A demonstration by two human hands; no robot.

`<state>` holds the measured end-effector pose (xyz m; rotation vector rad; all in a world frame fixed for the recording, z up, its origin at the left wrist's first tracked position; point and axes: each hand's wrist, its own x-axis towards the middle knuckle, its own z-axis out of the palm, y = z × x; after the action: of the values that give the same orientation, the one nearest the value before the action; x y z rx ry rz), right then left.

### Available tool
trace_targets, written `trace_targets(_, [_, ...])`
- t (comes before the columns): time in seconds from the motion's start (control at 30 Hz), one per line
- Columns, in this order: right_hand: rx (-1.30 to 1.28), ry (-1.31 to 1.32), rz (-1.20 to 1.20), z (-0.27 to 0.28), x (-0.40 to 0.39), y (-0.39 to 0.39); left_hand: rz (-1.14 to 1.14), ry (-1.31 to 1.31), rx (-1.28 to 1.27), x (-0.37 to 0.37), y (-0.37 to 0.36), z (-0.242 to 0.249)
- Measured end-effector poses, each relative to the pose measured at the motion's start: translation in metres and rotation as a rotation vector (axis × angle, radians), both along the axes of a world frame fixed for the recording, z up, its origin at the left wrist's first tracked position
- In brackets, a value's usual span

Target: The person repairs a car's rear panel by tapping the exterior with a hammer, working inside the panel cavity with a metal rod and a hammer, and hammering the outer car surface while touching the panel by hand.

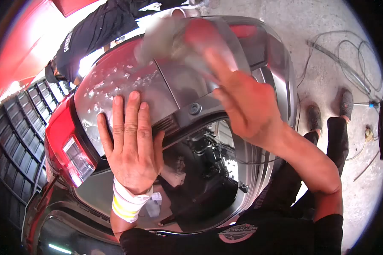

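My left hand [134, 144] lies flat with fingers spread on the grey car panel [157, 100], beside a patch of whitish flakes or marks [115, 87]. A white and yellow band is round that wrist. My right hand [251, 102] is raised over the panel, its fingers wrapped round something smeared by motion. A pale blurred shape [164, 40] and a red blurred patch [202, 34] show beyond its fingers; I cannot make out what they are. Between the hands, a round emblem [195, 109] sits on the panel above the dark window [200, 178].
A red tail light [78, 161] is at the left corner of the car. Another person in dark clothes [87, 38] leans at the upper left. Hoses or cables [340, 55] lie on the concrete floor [327, 17] at right, near shoed feet [314, 117].
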<state>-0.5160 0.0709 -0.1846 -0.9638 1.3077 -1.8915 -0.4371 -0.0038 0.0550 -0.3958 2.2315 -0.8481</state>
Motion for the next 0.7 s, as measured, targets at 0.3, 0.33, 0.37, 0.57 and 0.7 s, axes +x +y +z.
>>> trace_targets(0.3, [-0.052,-0.062,-0.094,0.003,-0.005,-0.004,-0.002,0.024,0.011,0.0,0.0,0.0])
trace_targets(0.33, [-0.056,-0.072,-0.095,0.002,0.0,-0.005,-0.006,0.028,0.013,0.001,-0.001,0.0])
trace_targets(0.37, [-0.018,-0.026,0.002,-0.002,0.006,-0.004,-0.003,0.029,0.01,0.001,-0.001,0.0])
trace_targets(0.57, [0.005,-0.004,-0.011,0.003,-0.006,0.0,-0.015,0.041,0.003,0.001,-0.002,-0.002])
trace_targets(0.7, [0.031,0.019,0.102,-0.007,0.015,0.001,-0.008,0.042,-0.005,0.002,-0.001,-0.001])
